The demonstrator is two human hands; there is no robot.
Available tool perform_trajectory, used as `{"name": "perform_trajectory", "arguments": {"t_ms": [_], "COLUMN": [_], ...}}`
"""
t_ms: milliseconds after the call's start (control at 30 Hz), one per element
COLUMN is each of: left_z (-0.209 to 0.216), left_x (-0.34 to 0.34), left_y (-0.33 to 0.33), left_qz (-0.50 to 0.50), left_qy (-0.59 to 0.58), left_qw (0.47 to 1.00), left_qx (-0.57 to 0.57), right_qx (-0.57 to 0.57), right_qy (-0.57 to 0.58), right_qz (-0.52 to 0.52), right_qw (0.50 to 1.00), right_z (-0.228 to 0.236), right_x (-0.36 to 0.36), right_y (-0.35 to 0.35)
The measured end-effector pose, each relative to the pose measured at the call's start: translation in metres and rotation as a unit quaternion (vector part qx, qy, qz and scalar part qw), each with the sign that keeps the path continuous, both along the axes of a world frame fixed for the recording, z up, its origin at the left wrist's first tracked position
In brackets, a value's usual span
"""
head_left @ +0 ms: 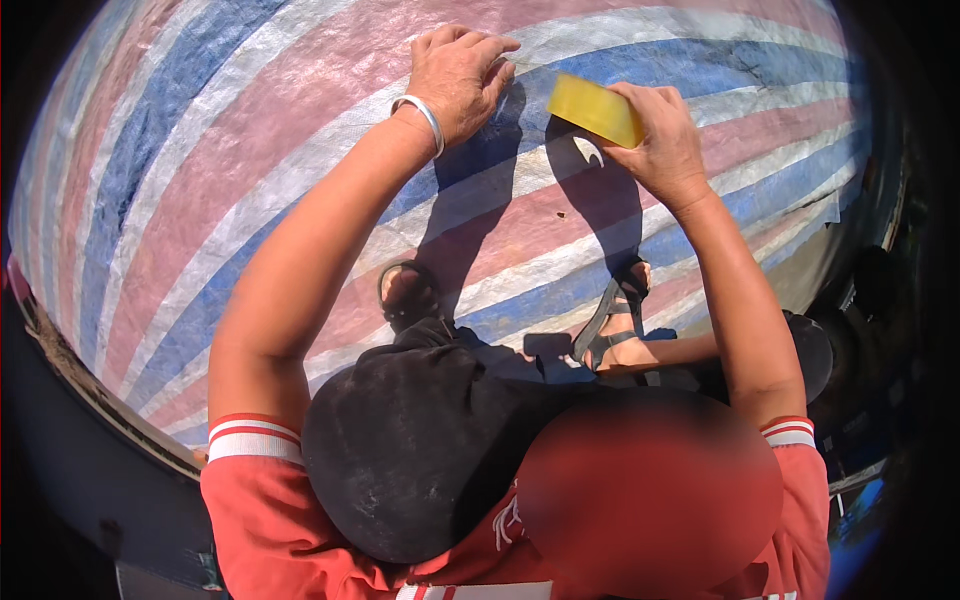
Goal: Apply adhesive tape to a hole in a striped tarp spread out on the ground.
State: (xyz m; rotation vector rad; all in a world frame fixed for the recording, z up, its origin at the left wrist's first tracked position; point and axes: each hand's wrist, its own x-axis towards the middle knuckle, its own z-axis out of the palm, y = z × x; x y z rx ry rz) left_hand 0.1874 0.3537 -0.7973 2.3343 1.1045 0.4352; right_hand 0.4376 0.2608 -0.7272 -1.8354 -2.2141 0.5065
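Covering the ground: a striped tarp [200, 130] in blue, white and dull red, wrinkled in places and reaching well past the left side.
Bangled arm: the left hand [452, 82] is over the tarp, back upward, a metal bangle [426, 117] at its wrist.
Left fingers: loosely bent, with a gap between thumb and forefinger; nothing shows in hold. Whether they touch the tarp, I cannot tell.
Crouched legs: a dark knee [385, 450] is below the left hand, with a left sandal [432, 282] beyond it, on the tarp.
Yellow roll: a translucent tape roll [594, 108] is just right of the left hand and apart from it, its broad outer face catching the sun.
Roll's feel: probably light for its bulk and fairly stiff, smooth enough to slide under dry fingers, and hardly fragile.
Best hold: likely across its width, fingers and thumb on the two side rims, leaving the outer face free.
Right grip: the right hand [662, 140] is closed round the roll's right end, thumb low, fingers above; the fingertips are partly hidden.
Right foot: a right sandal [603, 325] with dark straps stands below the roll.
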Motion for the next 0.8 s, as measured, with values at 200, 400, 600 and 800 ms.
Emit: {"name": "perform_trajectory", "arguments": {"t_ms": [200, 400, 600, 800], "left_z": [0.004, 0.003, -0.006, -0.012], "left_x": [0.032, 0.041, 0.039, 0.033], "left_y": [0.017, 0.018, 0.014, 0.016], "left_qz": [-0.088, -0.087, -0.032, -0.037], "left_qy": [0.059, 0.000, -0.027, -0.069], "left_qw": [0.992, 0.983, 0.973, 0.959], "left_qx": [-0.070, -0.162, -0.227, -0.273], "right_qx": [0.019, 0.024, -0.002, -0.072], "right_qy": [0.010, 0.012, -0.004, -0.023], "right_qz": [-0.003, -0.005, -0.013, -0.058], "right_qw": [1.000, 1.000, 1.000, 0.995], "right_z": [-0.001, -0.005, 0.000, 0.003], "right_x": [0.001, 0.003, 0.002, -0.003], "right_y": [-0.003, -0.005, -0.001, 0.006]}}
